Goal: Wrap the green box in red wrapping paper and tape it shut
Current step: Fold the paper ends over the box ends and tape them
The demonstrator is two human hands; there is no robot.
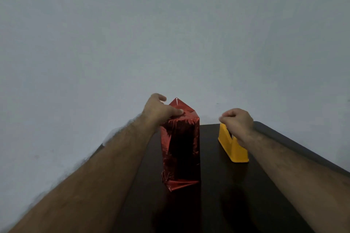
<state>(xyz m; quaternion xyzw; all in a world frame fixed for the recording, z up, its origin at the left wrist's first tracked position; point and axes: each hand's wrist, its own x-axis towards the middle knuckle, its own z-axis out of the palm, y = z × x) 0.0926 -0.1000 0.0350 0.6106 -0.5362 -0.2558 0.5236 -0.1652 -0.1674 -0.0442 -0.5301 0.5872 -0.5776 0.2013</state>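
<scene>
A tall box wrapped in shiny red paper (180, 149) stands upright on the dark table (217, 195); no green shows through the paper. At its top a pointed paper flap (177, 105) sticks up. My left hand (161, 108) rests on the top of the box, thumb pressing the folded paper down. My right hand (237, 122) hovers over the front end of a yellow tape dispenser (233, 149), fingers curled and pinched together as if on a strip of tape, which is too thin to make out.
The table's far edge meets a plain grey wall (170, 34). The dispenser stands to the right of the box with a gap between them. My forearms reach in from both lower corners.
</scene>
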